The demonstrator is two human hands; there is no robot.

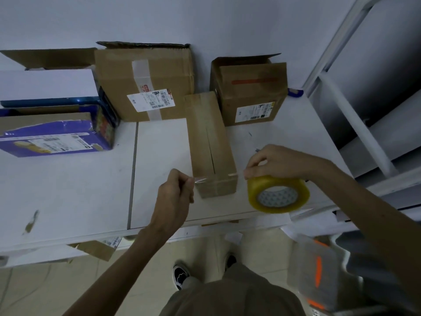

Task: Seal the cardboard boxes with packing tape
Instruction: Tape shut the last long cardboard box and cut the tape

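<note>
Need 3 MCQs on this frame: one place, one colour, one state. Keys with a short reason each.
1. Where is the tape roll relative to the narrow box? A left of it, B right of it, C on top of it
2. Roll colour? A yellow, B red, C black
3. The left hand: A pinches the tape end, B hangs empty, C holds scissors

Keys: 1 B, the right hand holds the roll right of the box. 2 A, the wound tape looks yellow. 3 A, thumb and fingers pinch the strip at the box's left edge.
</note>
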